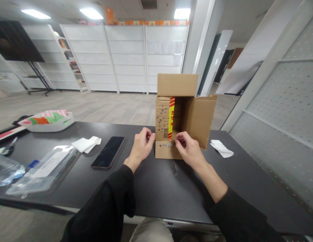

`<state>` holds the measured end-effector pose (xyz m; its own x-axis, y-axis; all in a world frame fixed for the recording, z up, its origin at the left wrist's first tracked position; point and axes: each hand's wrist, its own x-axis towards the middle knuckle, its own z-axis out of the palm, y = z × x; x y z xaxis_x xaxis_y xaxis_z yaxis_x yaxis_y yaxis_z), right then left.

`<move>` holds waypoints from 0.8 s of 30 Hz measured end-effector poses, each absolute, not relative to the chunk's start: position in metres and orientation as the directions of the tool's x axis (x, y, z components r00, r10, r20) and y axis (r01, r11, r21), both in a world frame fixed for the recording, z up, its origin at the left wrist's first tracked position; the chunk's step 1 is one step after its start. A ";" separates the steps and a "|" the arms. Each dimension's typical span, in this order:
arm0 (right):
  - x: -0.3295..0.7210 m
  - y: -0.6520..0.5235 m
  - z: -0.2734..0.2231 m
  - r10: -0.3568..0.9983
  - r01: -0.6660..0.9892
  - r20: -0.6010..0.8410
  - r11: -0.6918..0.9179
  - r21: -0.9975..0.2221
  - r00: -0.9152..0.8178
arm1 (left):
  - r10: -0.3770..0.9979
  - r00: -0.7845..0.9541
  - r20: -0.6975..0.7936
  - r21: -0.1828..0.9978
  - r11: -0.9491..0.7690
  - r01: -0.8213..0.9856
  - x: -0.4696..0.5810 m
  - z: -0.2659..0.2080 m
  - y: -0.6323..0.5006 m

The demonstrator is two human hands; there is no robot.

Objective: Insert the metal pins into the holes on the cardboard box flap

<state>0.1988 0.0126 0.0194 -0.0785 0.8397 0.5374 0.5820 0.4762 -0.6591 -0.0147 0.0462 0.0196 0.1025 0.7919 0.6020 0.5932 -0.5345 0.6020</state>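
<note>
An open cardboard box (178, 84) stands on the table with its flaps spread. Small round grey metal heads are scattered over its left flap (160, 131), and a row of them runs along the lower flap (162, 154). At the box's left edge is my left hand (141, 145), fingers curled and thumb near the fingertips; whether it holds anything is hidden. My right hand (190, 149) pinches a tiny metal piece (176, 138) at the front of the box, too small to name surely. A slim dark metal rod (174, 167) lies below the lower flap.
Left of my hands lie a phone (108, 152), a folded tissue (86, 144), a clear plastic case (45, 171) and a transparent bag (7, 169). Behind them sits a white basket (49, 126) with coloured cloth or wrapping. Another tissue (222, 148) lies right of the box.
</note>
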 end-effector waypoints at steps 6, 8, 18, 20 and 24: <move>0.200 0.013 0.019 0.834 0.601 0.544 0.483 -0.636 -0.095 | 0.792 0.104 0.602 0.600 -0.534 0.596 -0.015 0.020 0.046; 0.199 0.012 0.021 0.828 0.613 0.551 0.488 -0.621 -0.102 | 0.791 0.106 0.602 0.597 -0.534 0.599 -0.015 0.020 0.046; 0.199 0.012 0.021 0.792 0.642 0.578 0.550 -0.535 -0.197 | 0.790 0.107 0.604 0.600 -0.538 0.592 -0.015 0.019 0.047; 0.200 0.013 0.019 0.796 0.647 0.571 0.546 -0.533 -0.202 | 0.792 0.107 0.602 0.601 -0.536 0.593 -0.015 0.018 0.047; 0.202 0.016 0.015 0.823 0.671 0.529 0.513 -0.536 -0.206 | 0.790 0.106 0.603 0.600 -0.538 0.592 -0.015 0.019 0.046</move>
